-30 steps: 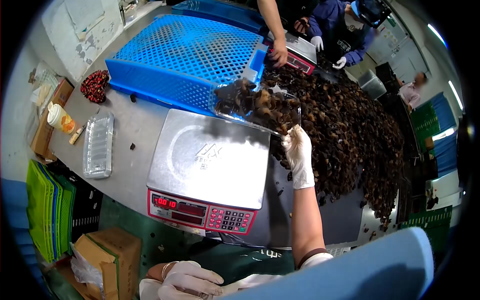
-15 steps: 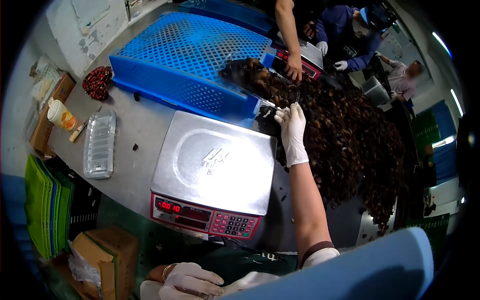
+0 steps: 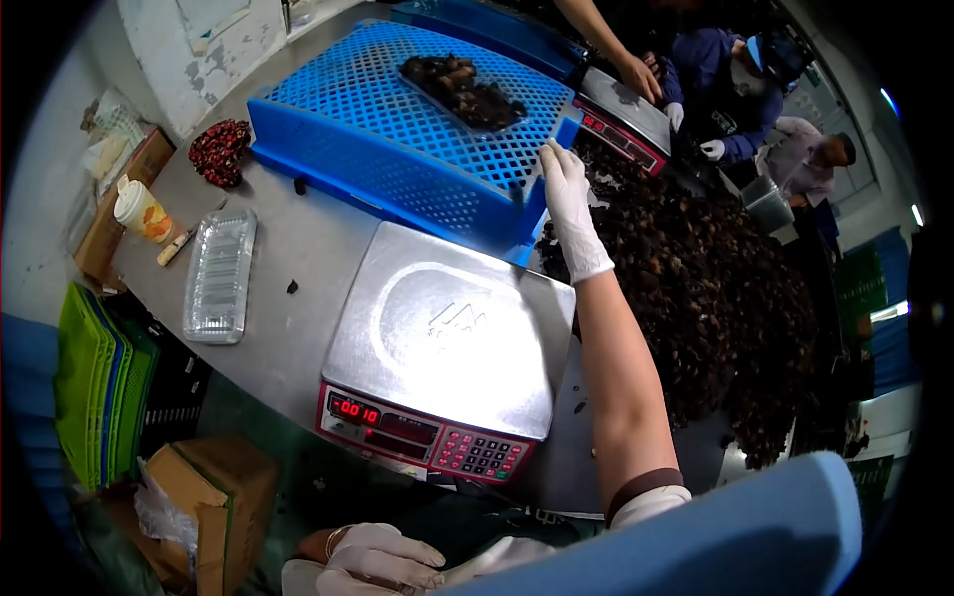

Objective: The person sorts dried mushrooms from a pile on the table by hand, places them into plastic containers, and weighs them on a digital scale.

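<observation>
A clear plastic tray (image 3: 462, 94) filled with dark brown pieces like dried mushrooms lies on the upturned blue crate (image 3: 368, 164). My right hand (image 3: 571, 204), in a white glove, is at the crate's near right corner, fingers extended and apart from the tray. Below it is a large heap of the same dark pieces (image 3: 696, 278). The weighing scale (image 3: 452, 328) in front of me has a bare steel plate and reads -0.010. My left hand (image 3: 383, 558), also gloved, rests low by my body with its fingers lying loosely and nothing visible in them.
An empty clear container (image 3: 221, 278), a paper cup (image 3: 144, 211) and a red-black bundle (image 3: 220, 154) stand on the left of the table. Across it, a co-worker's bare hand (image 3: 636, 74) is by a second scale (image 3: 626, 119). Green crates (image 3: 94, 387) and a cardboard box (image 3: 214, 497) sit lower left.
The filled tray has gone from beside the heap onto the blue crate, and my right hand has let go of it. The co-worker's bare arm has drawn back toward the second scale.
</observation>
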A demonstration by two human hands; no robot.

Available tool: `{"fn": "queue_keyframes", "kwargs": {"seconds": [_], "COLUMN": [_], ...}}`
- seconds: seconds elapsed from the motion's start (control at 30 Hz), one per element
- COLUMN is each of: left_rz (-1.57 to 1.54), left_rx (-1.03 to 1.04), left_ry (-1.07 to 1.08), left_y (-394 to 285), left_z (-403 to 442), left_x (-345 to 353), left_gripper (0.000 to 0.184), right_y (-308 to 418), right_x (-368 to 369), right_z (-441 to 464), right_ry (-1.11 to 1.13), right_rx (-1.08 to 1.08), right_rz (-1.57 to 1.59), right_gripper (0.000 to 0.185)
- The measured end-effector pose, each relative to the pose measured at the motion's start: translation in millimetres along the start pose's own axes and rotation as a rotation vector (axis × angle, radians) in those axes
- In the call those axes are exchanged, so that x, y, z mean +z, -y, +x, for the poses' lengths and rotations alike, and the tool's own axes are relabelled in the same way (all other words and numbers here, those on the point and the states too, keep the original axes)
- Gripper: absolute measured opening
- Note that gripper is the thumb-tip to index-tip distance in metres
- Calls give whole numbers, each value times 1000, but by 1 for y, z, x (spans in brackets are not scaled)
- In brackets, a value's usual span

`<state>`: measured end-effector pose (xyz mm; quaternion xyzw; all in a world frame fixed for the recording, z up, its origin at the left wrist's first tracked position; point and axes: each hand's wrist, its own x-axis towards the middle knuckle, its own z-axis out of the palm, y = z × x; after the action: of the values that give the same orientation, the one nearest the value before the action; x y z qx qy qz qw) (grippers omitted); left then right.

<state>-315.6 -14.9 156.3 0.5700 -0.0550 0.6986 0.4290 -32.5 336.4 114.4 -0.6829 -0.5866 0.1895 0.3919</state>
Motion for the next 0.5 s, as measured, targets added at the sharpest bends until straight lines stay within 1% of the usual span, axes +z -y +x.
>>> {"fn": "queue_keyframes", "kwargs": {"seconds": [0.07, 0.1, 0.13, 0.17, 0.2, 0.27, 0.3, 0.33, 0.37, 0.4, 0.43, 0.47, 0.5], "left_rz": [-3, -5, -7, -10, -15, -28, -37, -46, -53, -58, -61, -66, -73], "left_rx": [10, 14, 18, 20, 24, 28, 29, 30, 32, 34, 33, 30, 25], "left_ry": [-6, -8, -11, -12, -11, -8, -4, 1, 4, 6, 7, 9, 11], "left_y": [2, 4, 7, 7, 8, 9, 10, 10, 10, 10, 10, 9, 8], "left_z": [-2, -4, -6, -6, -6, -5, -5, -4, -4, -3, -4, -4, -5], "left_x": [0, -1, -1, 0, 2, 5, 7, 9, 11, 13, 16, 18, 21], "left_gripper": [50, 50, 50, 50, 50, 50, 50, 50, 49, 49, 49, 49, 49], "right_y": [11, 24, 16, 27, 29, 24, 30, 34, 36, 38, 43, 37, 35], "right_x": [-18, -31, -34, -47, -56, -73, -82, -91, -101, -106, -107, -104, -104], "right_z": [-31, -54, -72, -98, -122, -165, -191, -210, -230, -250, -268, -284, -299], "right_ry": [-58, -33, -45, 51, 106, 182, 263, 293, 373, 421, 448, 584, 608], "right_rx": [-168, -237, -281, -235, -288, -422, -311, -344, -247, -106, -57, 38, -82], "right_rz": [131, 259, 243, 332, 363, 302, 391, 364, 387, 505, 551, 683, 558], "right_gripper": [54, 40, 36, 35, 33, 35, 35, 31, 28, 23, 21, 20, 18]}}
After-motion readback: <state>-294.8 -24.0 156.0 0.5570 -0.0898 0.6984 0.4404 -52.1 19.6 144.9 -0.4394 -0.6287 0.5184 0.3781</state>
